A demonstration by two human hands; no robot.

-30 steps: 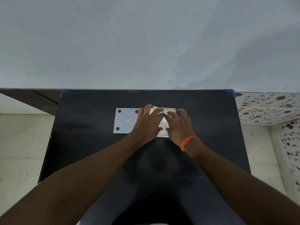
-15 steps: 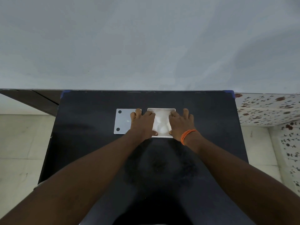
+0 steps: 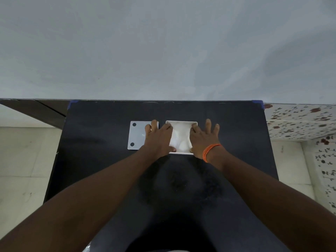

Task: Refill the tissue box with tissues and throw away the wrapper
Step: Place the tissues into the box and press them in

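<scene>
A white square tissue box [image 3: 181,122] stands open on the black table [image 3: 101,160], with white tissues [image 3: 181,139] lying inside it. My left hand [image 3: 158,139] rests on the box's left edge, thumb at the near rim, fingers spread and partly over the flat grey lid [image 3: 136,137] with black dots beside it. My right hand [image 3: 201,137], with an orange band on the wrist, lies on the box's right edge, index finger and thumb over the rim, other fingers splayed. Neither hand grips anything. No wrapper is in view.
The table's far edge meets a grey wall [image 3: 163,51], with blue tape at its back corners [image 3: 258,102]. Pale floor tiles [image 3: 23,160] lie to the left, and a flower-patterned surface [image 3: 300,120] to the right.
Both hands were together pressing the tissues over the box's middle. They have since slid apart to the left and right edges, uncovering the tissues, and the fingers have spread.
</scene>
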